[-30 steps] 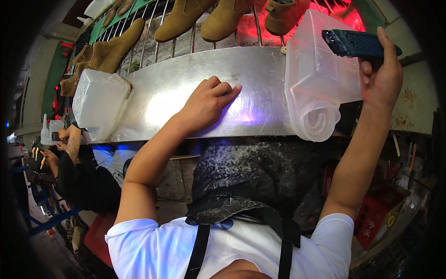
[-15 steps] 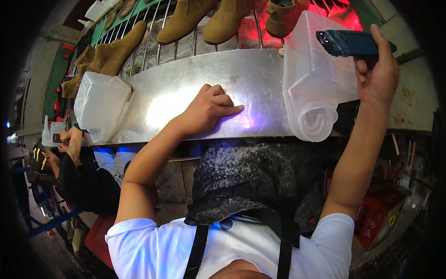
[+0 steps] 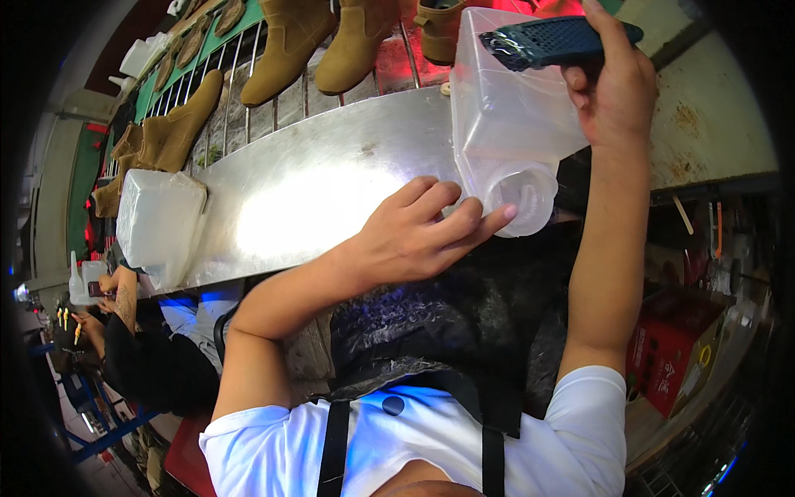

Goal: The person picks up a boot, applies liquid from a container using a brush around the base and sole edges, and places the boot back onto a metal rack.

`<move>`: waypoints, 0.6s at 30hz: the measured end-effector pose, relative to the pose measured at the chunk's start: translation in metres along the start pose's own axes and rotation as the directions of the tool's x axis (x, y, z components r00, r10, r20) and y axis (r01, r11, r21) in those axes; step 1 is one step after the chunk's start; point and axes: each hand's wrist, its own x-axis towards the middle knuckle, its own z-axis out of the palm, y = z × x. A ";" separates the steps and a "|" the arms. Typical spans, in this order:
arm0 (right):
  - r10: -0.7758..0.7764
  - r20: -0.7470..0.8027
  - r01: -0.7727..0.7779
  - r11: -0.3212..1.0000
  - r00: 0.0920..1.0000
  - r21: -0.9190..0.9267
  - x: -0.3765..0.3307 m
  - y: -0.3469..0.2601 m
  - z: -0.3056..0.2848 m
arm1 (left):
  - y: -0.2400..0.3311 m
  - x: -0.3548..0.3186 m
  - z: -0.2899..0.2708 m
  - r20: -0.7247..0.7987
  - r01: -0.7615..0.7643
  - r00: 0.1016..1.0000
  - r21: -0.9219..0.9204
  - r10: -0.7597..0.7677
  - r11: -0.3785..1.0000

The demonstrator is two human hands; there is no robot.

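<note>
In my right hand (image 3: 614, 98), raised at the upper right, is a dark teal oblong piece (image 3: 563, 43). Its surface is dotted and its left end dark and glossy; I cannot make out its exact kind. My left hand (image 3: 426, 232) hovers over the metal table's near edge, palm down. One finger stretches rightward, apart from the others, which bend inward; nothing shows in them, and the palm is hidden. The stretched fingertip overlaps in view a translucent round cup (image 3: 534, 197), and touch is unclear. Behind the cup stands a large translucent plastic container (image 3: 513, 108), below the teal piece.
The metal table (image 3: 290, 178) curves across the middle. A whitish plastic box (image 3: 157, 215) stands at its left end. Tan boots (image 3: 286, 50) sit on a rack of metal bars beyond. At the far left a co-worker's arm (image 3: 126, 302) shows. A red carton (image 3: 675, 352) lies lower right.
My left hand has left the tabletop and moved right, nearer the round cup. The right hand still holds the teal piece. The whole view has shifted and tilted.
</note>
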 end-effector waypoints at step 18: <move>-0.002 0.033 0.003 0.999 0.999 -0.044 -0.001 -0.004 0.001 | -0.064 0.058 -0.034 0.537 -0.696 0.718 0.545 0.443 0.467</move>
